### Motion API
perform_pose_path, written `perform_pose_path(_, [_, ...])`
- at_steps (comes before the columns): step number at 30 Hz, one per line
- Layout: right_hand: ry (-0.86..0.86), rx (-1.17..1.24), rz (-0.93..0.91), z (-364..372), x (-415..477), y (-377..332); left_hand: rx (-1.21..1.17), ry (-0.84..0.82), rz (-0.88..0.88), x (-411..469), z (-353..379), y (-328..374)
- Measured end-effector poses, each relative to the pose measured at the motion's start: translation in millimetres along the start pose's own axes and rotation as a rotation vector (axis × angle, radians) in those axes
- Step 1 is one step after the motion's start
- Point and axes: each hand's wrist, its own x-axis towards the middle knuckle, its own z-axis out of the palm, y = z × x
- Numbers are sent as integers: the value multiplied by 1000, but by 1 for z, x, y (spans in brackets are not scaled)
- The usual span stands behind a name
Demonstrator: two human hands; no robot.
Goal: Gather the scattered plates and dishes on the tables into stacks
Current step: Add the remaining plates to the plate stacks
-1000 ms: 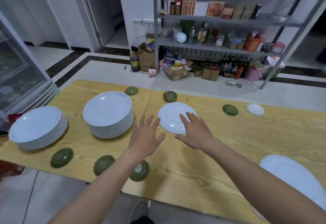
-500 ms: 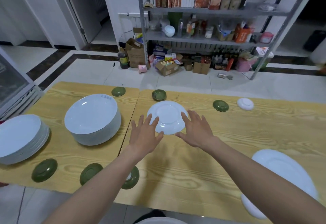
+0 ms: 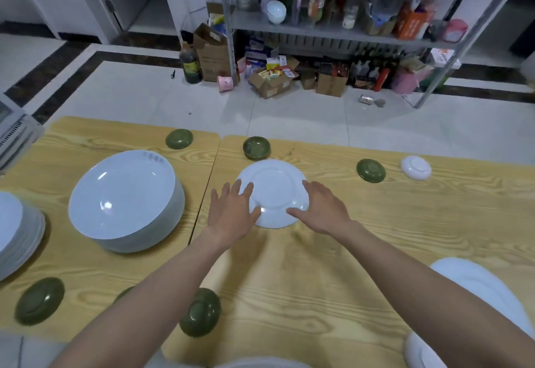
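Plate (image 3: 272, 191), white and turned upside down with its foot ring uppermost, lies on the right-hand wooden table (image 3: 405, 223), near the seam between the two tables. We see the left hand (image 3: 231, 214) with straight, spread fingers laid over the plate's left rim. The right hand (image 3: 321, 208), likewise flat and uncurled, lies against the right rim, its thumb across the near edge. Neither hand grips. On the left-hand table (image 3: 72, 266) we note a tall stack of white plates (image 3: 124, 199) and, at the frame's edge, a second stack (image 3: 14, 231). Just beyond the plate sits a green dish (image 3: 256, 147). Farther right, another green dish (image 3: 370, 170) lies near a small white dish (image 3: 416, 167).
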Motion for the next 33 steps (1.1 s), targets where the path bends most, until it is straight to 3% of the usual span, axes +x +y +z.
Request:
perform_pose_path(4, [-54,409,195,6,32,5,-53,-79,-37,30,13,-9])
perform_pose_path(7, [-70,634,353,11,55,12,-230,-155,-130,53,22,-13])
perform_pose_path(14, [26,799,630,32,91,26,-627,-221,-440,97,45,-18])
perform_pose_path(21, [4,901,678,43,113,26,-854,-195,-723,126,67,-26])
perform_pose_path(33, [-86,1028,717,37,112,31,-1124,-251,-792,118,45,-25])
